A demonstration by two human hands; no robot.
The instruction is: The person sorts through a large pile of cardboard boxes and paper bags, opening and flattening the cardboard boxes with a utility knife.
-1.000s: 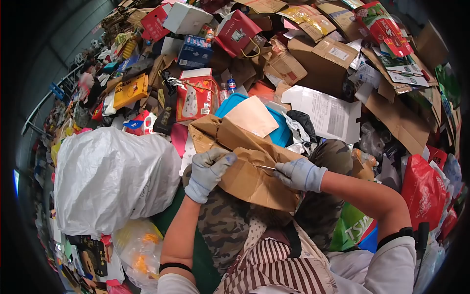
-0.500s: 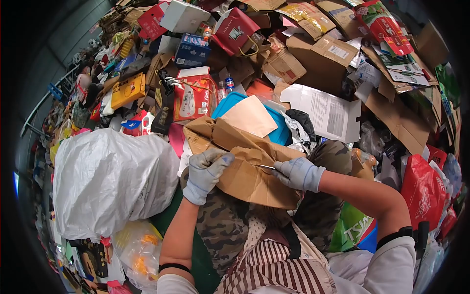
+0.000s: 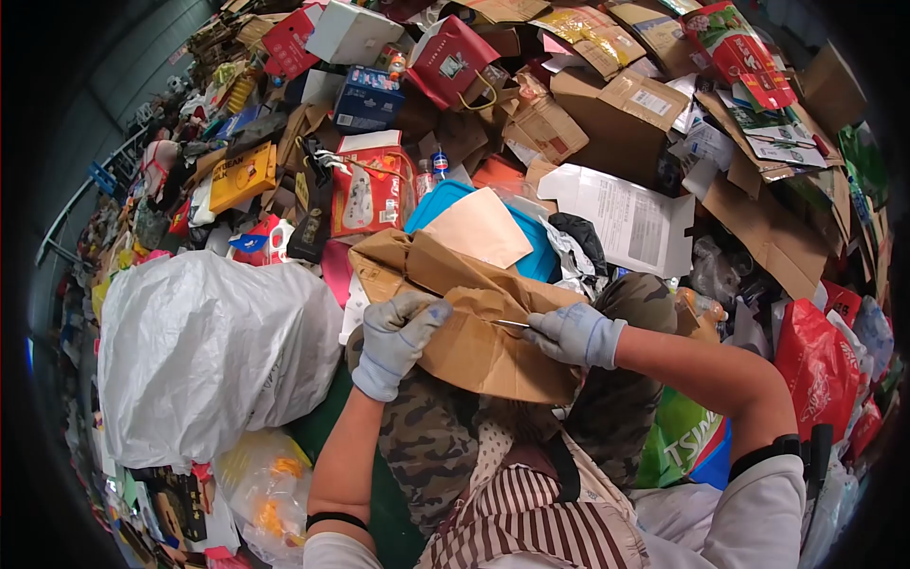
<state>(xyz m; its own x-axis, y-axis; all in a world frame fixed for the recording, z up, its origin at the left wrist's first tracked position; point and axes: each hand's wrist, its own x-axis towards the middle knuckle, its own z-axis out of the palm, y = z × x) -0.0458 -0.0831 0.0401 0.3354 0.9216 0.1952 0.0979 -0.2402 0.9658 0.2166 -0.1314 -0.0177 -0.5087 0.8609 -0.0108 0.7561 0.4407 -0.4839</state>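
Observation:
Across my lap lies a crumpled brown cardboard box (image 3: 488,365), torn open along its middle. My left hand (image 3: 396,339), in a pale work glove, is closed on the box's left edge. In my gloved right hand (image 3: 575,335) is a small knife (image 3: 513,324); its thin metal blade points left over the torn cardboard, and its handle is hidden in my fist. Just beyond the box, a beige sheet (image 3: 481,229) rests on a blue plastic tray (image 3: 441,204).
A big white plastic sack (image 3: 213,351) stands at my left. Piled ahead are a red gift box (image 3: 368,194), a blue carton (image 3: 368,98), a flattened white box (image 3: 621,218) and several cardboard boxes. To my right lie a red bag (image 3: 813,365) and a green bag (image 3: 678,436).
The view has shifted very slightly, so everything sits a little further left. Both hands keep their hold on the cardboard box and the knife, with almost no movement.

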